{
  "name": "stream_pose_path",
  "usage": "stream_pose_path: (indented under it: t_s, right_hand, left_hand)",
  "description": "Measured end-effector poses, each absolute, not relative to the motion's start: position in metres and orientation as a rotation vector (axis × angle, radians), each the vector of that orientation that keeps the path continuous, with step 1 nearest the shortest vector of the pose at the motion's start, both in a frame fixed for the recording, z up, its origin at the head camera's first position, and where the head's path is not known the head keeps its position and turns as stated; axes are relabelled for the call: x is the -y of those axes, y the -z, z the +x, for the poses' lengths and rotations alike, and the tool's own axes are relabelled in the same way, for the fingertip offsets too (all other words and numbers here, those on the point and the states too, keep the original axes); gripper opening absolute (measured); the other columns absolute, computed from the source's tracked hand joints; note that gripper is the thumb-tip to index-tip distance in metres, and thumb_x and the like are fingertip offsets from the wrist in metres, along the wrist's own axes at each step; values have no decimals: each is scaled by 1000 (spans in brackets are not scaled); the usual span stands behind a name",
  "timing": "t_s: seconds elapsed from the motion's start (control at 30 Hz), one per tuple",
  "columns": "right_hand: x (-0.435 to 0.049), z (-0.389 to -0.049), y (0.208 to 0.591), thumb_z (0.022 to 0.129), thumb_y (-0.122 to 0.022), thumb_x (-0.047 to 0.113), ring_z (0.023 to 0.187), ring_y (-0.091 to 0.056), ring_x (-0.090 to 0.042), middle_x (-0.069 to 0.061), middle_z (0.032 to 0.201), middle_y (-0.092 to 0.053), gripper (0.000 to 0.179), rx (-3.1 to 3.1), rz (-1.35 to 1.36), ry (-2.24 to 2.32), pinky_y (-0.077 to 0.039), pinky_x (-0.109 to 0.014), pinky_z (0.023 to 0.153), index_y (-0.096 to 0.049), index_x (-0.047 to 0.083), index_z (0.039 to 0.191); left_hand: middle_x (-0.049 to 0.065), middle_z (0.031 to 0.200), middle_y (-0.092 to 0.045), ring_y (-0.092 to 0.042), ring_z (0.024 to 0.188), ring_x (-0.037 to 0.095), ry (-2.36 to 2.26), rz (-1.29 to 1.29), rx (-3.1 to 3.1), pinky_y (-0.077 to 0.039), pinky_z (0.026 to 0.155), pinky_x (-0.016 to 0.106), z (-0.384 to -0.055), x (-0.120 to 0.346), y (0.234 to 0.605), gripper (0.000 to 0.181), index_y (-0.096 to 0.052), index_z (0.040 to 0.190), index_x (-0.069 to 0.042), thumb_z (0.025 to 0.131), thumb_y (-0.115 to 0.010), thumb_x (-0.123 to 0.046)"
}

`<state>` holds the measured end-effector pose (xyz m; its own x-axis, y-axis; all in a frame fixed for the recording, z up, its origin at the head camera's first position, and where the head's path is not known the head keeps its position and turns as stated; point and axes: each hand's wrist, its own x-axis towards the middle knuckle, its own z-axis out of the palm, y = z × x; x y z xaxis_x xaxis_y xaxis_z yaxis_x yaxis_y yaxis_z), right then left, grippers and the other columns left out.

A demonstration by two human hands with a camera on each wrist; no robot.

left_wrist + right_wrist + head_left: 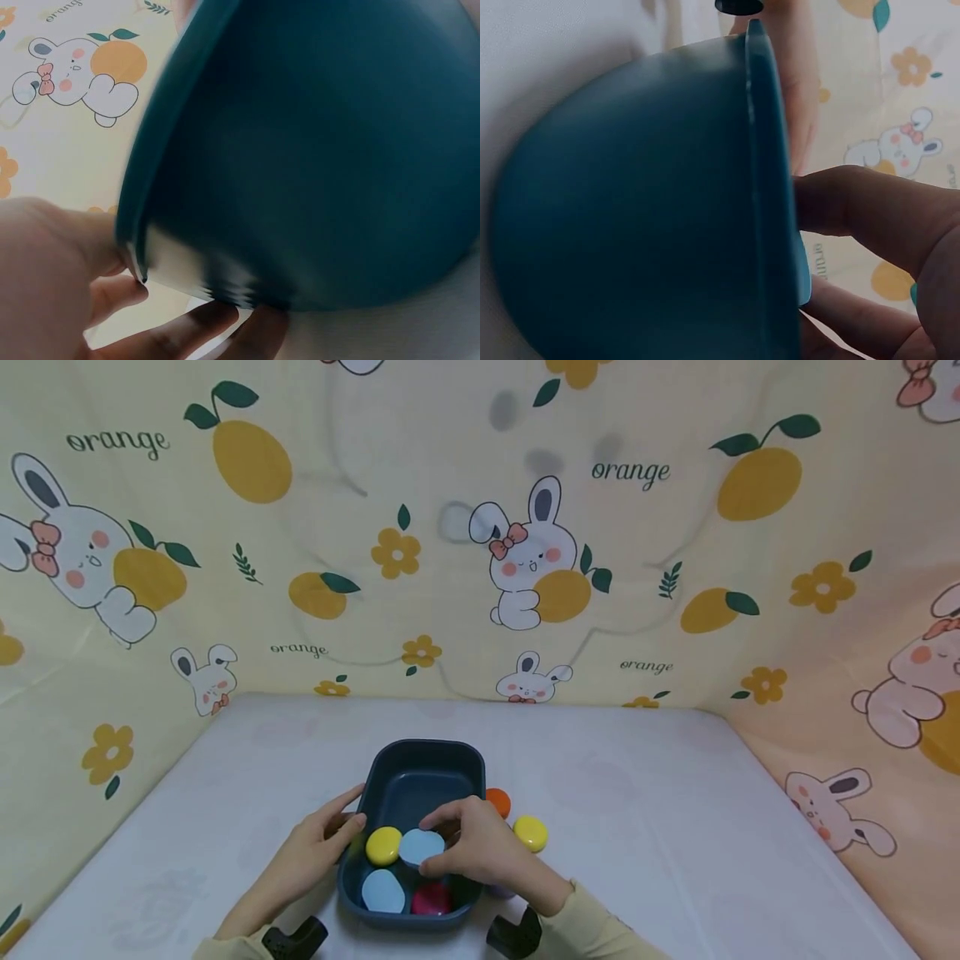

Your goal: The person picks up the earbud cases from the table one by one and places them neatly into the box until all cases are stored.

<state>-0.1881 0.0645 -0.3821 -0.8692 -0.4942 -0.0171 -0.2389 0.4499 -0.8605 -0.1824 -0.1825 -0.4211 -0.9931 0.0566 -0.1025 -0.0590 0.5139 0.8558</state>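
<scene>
A dark blue plastic bin [420,752] stands on the table. My left hand [315,843] grips its left rim, and in the left wrist view the thumb is at the rim with other fingers [180,330] against the outer wall. Over the bin, my right hand [480,839] pinches a light blue disc [420,847] between thumb and fingers. That disc's edge [804,274] shows just above the rim in the right wrist view. Inside the bin lie a yellow disc [383,846], another light blue disc [383,891] and a dark pink disc [431,899].
Right of the bin, on the white tabletop [637,827], lie an orange disc [498,802] and a yellow disc [530,833]. A purple piece [500,891] is mostly hidden under my right wrist. A printed curtain [450,568] hangs behind and along both sides.
</scene>
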Motion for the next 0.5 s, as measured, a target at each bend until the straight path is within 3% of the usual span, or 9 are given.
stream_pose_path:
  t_s: [0.27,0.5]
  right_hand:
    - [-64,-189,382,72,-88,10,75,-64,-12,5,87,-70,29,-2436,-631,1371,-56,-24,70,-76,6,98]
    - [-73,-191,374,78,-85,16,90,-67,-15,-5,104,-71,37,-2355,-617,1368,-57,-31,81,-73,3,110]
  left_hand:
    - [19,131,-59,-60,111,30,-1490,-4,-2624,-57,81,45,-182,183,420,58,-41,151,-19,99,-59,-39]
    - [18,130,-59,-60,111,30,-1487,-15,-2623,-57,82,45,-182,182,419,59,-41,152,-19,99,-58,-40]
